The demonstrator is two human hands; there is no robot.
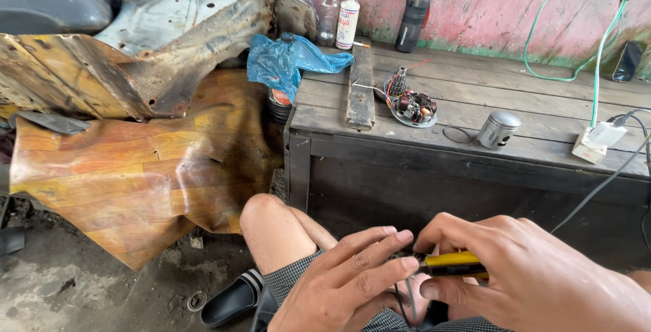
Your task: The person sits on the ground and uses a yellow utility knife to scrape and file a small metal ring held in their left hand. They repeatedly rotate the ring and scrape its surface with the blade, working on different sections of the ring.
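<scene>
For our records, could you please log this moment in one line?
right hand: holds yellow tool | left hand: fingers at its tip | piston: lying on bench

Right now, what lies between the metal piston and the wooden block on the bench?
In the head view, a round coil plate with red wires lies between the piston and the wooden block.
</scene>
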